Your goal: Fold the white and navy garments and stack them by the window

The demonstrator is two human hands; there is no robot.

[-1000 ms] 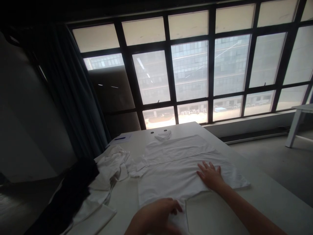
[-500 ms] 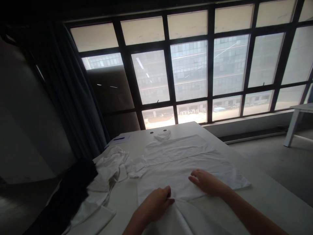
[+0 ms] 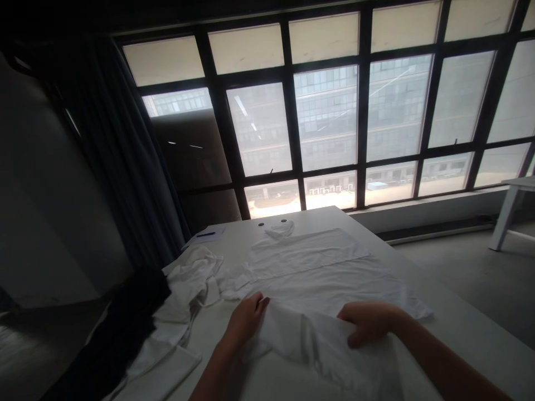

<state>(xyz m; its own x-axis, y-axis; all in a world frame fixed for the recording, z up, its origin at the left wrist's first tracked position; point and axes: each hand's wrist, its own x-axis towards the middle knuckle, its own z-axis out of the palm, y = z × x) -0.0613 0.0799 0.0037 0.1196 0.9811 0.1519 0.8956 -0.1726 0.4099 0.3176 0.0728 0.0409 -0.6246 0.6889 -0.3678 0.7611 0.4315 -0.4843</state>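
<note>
A white shirt (image 3: 309, 256) lies spread over the white table, with a narrow end crumpled at the far side. My left hand (image 3: 248, 317) pinches the shirt's near part between thumb and fingers, left of centre. On the right, my right hand (image 3: 370, 323) is closed on the same raised fabric, thumb turned inward. Between both hands the cloth hangs in loose folds, lifted off the layer beneath and slightly blurred. Farther out, the shirt stays flat.
Crumpled white clothes (image 3: 184, 301) and a dark garment (image 3: 121, 334) lie along the left side of the table (image 3: 451, 345). A pen (image 3: 205, 234) rests on paper (image 3: 215, 231) at the far left. Beyond stand large windows (image 3: 326, 117), a curtain (image 3: 125, 161) and another table (image 3: 507, 211).
My left hand has moved forward and left, raising the shirt's near edge. My right hand has shifted slightly right and nearer and now grips the fabric; earlier it hovered over the shirt.
</note>
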